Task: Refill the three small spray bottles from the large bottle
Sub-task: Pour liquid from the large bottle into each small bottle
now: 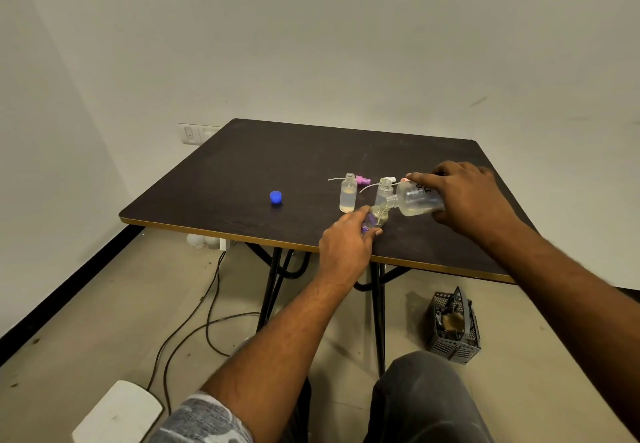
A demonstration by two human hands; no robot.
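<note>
Spray bottles (348, 195) cluster right of center on the table (214, 172). Past a blue cap (275, 197), 2 stand uncapped. The left hand (346, 245) grips the 3rd bottle (375, 218), and the right hand (464, 197) grips the tilted large bottle (415, 198), mouth to mouth.

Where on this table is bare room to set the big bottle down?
Bare: the far half of the table, and the strip between the blue cap and the leftmost small bottle. Crowded: near right, where left hand, right hand, large bottle and spray heads cluster.
</note>
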